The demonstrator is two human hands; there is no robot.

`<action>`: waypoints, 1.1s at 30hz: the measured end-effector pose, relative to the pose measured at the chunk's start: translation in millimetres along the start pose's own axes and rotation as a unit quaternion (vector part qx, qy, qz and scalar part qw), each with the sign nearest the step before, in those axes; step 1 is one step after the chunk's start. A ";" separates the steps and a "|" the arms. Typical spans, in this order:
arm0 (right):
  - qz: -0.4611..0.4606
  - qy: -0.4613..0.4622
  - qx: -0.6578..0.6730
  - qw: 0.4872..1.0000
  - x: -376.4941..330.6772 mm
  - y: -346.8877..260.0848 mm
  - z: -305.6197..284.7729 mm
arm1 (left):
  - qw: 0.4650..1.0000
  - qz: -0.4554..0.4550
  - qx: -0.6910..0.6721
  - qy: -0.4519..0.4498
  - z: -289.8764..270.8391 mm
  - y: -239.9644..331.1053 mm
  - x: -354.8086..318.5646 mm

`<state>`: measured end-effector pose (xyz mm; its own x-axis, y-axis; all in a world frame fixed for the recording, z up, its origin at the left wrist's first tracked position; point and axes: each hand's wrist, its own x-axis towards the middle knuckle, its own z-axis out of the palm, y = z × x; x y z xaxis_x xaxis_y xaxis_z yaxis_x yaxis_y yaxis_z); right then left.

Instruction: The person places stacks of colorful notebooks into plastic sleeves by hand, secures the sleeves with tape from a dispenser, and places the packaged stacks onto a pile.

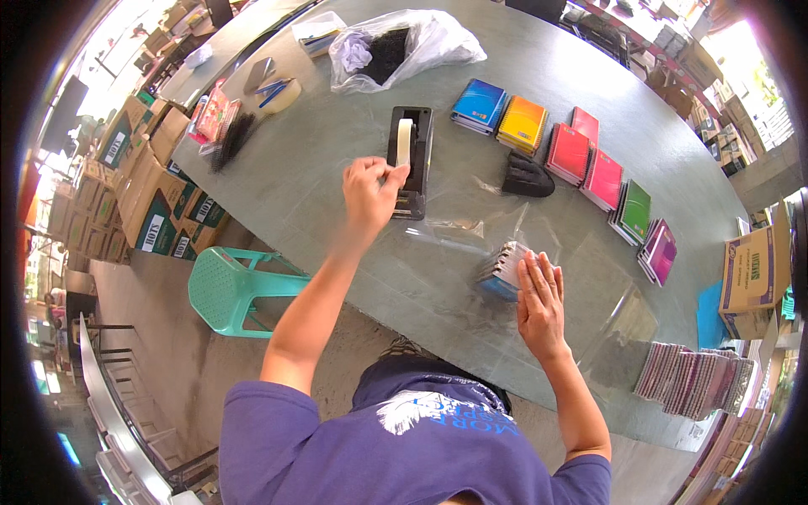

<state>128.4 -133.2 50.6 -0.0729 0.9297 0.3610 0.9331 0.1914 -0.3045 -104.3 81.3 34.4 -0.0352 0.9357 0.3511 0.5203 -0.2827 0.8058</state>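
My left hand is over a black tape dispenser, its thumb and fingers pinched together just below the off-white tape roll. The pinch seems to be on the tape's end, though the strip itself barely shows. My right hand has its fingers stretched out and lies flat against the side of a small stack of spiral notebooks. Clear plastic film lies about that stack. Beyond it sits a dark, curved black object whose kind I cannot make out.
Stacks of coloured notebooks curve along the table's right side. More spiral notebooks stand at the right edge, near a cardboard box. A plastic bag lies at the back. A green stool stands by the left edge.
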 end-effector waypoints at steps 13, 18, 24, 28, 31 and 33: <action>-0.012 0.038 0.076 0.996 -3.0 8.8 9.3 | 0.905 -0.206 -0.254 -0.271 -35.1 70.5 -85.1; -0.012 0.038 0.099 0.994 -2.4 7.6 8.0 | 0.898 -0.176 -0.226 -0.334 27.5 108.0 -145.8; -0.014 -0.036 0.114 0.993 4.5 0.7 -10.3 | 0.966 0.014 -0.134 -0.219 55.2 75.8 -164.5; 0.051 0.060 0.150 0.986 20.5 -4.9 -11.4 | 0.940 0.023 0.066 -0.333 52.2 27.7 -157.1; 0.187 -0.049 0.111 0.975 32.9 23.7 -20.5 | 0.957 0.107 -0.063 -0.264 40.8 42.8 -133.1; 0.287 -0.110 0.308 0.901 23.4 33.3 -14.8 | 0.941 0.216 -0.076 -0.249 41.0 69.3 -110.4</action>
<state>162.9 -109.7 62.0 0.2283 0.9579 -0.1742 0.4726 -0.2655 -0.8403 -29.4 -32.9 32.0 0.5749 0.6991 0.4252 0.2645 -0.6505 0.7119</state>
